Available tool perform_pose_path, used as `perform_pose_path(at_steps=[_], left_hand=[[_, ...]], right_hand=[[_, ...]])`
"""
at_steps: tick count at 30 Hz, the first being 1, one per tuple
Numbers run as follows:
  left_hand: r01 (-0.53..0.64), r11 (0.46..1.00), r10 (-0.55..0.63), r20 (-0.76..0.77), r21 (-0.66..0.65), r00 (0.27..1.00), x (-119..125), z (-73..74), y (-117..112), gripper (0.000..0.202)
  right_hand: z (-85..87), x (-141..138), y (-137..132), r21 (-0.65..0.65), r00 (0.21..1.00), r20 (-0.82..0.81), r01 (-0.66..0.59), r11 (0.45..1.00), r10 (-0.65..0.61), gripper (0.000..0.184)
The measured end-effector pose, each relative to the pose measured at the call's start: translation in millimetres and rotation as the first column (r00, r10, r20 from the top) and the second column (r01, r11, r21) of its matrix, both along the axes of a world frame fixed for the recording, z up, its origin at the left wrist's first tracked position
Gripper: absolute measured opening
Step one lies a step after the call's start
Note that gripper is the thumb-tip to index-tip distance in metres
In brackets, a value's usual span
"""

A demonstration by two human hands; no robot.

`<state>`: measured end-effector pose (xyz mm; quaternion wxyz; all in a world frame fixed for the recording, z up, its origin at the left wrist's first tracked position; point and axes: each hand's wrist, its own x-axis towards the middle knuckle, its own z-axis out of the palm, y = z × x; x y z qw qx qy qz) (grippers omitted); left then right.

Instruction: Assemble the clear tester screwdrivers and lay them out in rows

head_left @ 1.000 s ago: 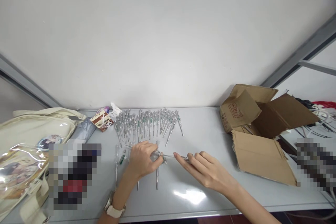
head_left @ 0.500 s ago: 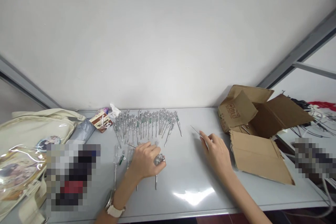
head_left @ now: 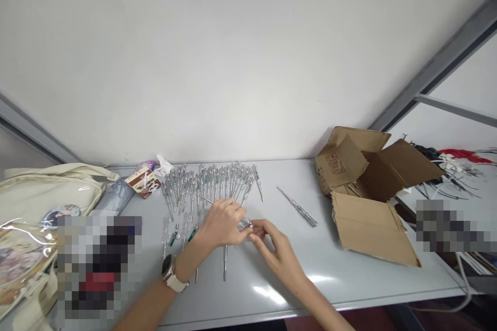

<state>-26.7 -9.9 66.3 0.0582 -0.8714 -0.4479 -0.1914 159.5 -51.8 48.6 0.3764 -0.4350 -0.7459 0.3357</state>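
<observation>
My left hand (head_left: 222, 223) is closed round a small clear tester-pen part (head_left: 244, 223) above the grey table (head_left: 349, 274). My right hand (head_left: 276, 248) meets it from the right, its fingertips pinching at the same part. Behind the hands lies a row of several clear tester screwdrivers with green inserts (head_left: 209, 182). A single tester screwdriver (head_left: 298, 207) lies alone on the table to the right. A few loose screwdrivers and parts (head_left: 182, 230) lie under and left of my left hand. I wear a watch on the left wrist (head_left: 171, 272).
An open cardboard box (head_left: 365, 186) stands at the right, one flap hanging toward me. A cream tote bag (head_left: 42, 217) and a small printed pack (head_left: 143, 180) lie at the left. A white wall rises behind the table. Cables lie on a shelf at far right (head_left: 454, 165).
My right hand laid one screwdriver down on the table at the right, then came back to my left hand. Both hands now meet on the small part.
</observation>
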Motion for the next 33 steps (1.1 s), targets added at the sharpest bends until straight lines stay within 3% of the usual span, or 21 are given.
perform_pose_path(at_steps=[2,5,10,18,27,33], left_hand=[[-0.016,1.000,0.016,0.000,0.005,1.000,3,1.6,3,0.018],[-0.051,0.999,0.051,-0.008,0.016,0.999,6,0.3,5,0.017],[-0.090,0.995,0.088,-0.049,-0.045,0.995,5,-5.0,5,0.014],[-0.025,0.987,0.020,-0.033,-0.157,0.999,3,-2.3,-4,0.008],[0.080,0.981,-0.091,-0.059,-0.177,0.994,-5,0.2,-5,0.018],[0.165,0.985,-0.171,-0.147,-0.050,0.974,-4,-7.7,-4,0.014]], right_hand=[[2.2,-12,0,-0.092,0.995,-0.087,0.047,0.995,-0.055,0.024],[0.1,-15,11,-0.103,0.989,-0.119,0.071,0.992,-0.083,0.026],[-5.2,-7,27,-0.072,0.996,-0.088,0.001,0.997,-0.007,0.024],[-14.0,8,31,-0.027,0.993,-0.023,-0.119,0.992,0.119,0.019],[-36.1,34,21,-0.017,0.986,0.090,0.142,0.990,-0.139,0.018],[-45.4,35,15,0.077,0.942,0.207,0.252,0.965,-0.263,0.018]])
